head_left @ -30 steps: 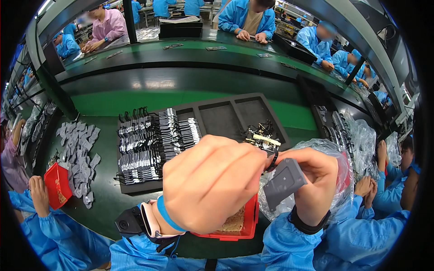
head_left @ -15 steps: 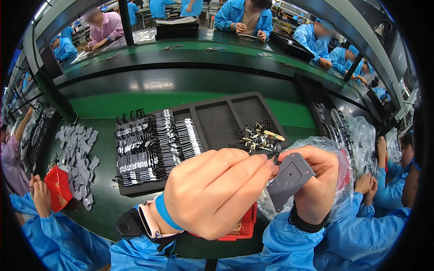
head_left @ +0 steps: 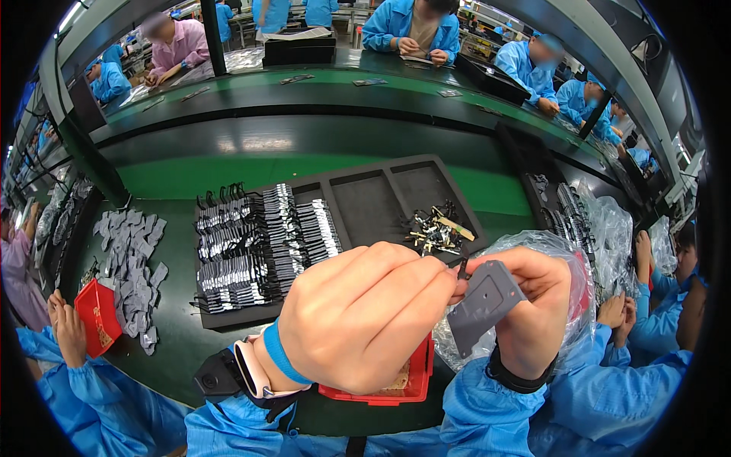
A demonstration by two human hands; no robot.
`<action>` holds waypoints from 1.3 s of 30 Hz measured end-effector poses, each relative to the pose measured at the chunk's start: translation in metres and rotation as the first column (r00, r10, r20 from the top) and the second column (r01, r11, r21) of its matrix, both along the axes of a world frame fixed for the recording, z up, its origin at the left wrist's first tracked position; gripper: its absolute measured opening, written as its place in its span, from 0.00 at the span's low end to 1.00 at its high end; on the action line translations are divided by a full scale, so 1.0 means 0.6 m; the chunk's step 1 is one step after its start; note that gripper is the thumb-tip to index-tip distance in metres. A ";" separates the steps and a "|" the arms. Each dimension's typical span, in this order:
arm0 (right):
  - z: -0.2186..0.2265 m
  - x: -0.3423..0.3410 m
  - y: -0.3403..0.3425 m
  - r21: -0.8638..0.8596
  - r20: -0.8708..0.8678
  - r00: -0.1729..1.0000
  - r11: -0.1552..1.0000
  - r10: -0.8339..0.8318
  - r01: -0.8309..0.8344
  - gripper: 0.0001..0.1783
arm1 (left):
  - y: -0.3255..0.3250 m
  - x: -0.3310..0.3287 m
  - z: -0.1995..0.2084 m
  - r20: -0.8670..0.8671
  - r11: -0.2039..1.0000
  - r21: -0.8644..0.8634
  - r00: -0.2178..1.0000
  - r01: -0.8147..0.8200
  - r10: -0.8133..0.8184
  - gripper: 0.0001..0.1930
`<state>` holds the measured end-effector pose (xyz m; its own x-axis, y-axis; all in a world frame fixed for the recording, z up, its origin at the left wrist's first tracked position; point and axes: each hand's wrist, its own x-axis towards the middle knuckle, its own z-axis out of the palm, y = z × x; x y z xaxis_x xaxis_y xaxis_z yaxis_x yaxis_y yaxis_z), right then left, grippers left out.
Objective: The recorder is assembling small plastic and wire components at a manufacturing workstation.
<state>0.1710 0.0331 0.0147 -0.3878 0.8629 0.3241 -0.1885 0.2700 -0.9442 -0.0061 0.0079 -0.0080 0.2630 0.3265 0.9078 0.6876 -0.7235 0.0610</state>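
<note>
Where compartments divide the black tray [head_left: 358,206], black-and-silver parts [head_left: 259,244], brass clips [head_left: 435,228].

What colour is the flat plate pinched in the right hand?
Grey: the flat plate in the right hand is plain matte grey, seen in the head view.

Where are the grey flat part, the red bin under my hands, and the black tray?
grey flat part [head_left: 486,303], head view, middle of its face.
red bin [head_left: 415,381], head view, right rim.
black tray [head_left: 373,207], head view, floor of an empty compartment.
</note>
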 end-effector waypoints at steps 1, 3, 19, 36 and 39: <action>-0.001 0.000 0.001 0.003 0.006 1.000 1.000 0.000 0.000 0.09 | 0.002 0.000 -0.001 0.022 1.000 -0.015 1.000 0.007 -0.007 0.17; -0.002 0.002 0.002 0.006 0.028 1.000 1.000 0.007 -0.007 0.08 | 0.005 -0.001 0.000 0.064 0.999 -0.045 0.998 0.021 -0.018 0.16; 0.000 0.057 0.042 0.067 -0.058 0.971 0.969 -0.233 0.237 0.08 | 0.027 0.017 -0.072 -0.321 0.493 -0.864 0.865 -0.101 -0.386 0.07; -0.002 0.055 0.043 0.124 -0.036 0.975 0.967 -0.218 0.221 0.08 | 0.034 0.028 -0.074 -0.355 0.481 -0.864 0.857 -0.148 -0.374 0.07; -0.002 0.054 0.042 0.124 -0.022 0.973 0.966 -0.228 0.229 0.08 | 0.034 0.027 -0.075 -0.377 0.496 -0.852 0.852 -0.166 -0.363 0.07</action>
<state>0.2034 0.0584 0.0135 -0.1823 0.8809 0.4368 -0.1154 0.4220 -0.8992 0.0103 0.0282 -0.0529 0.6209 0.7824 -0.0490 0.7362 -0.5605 0.3793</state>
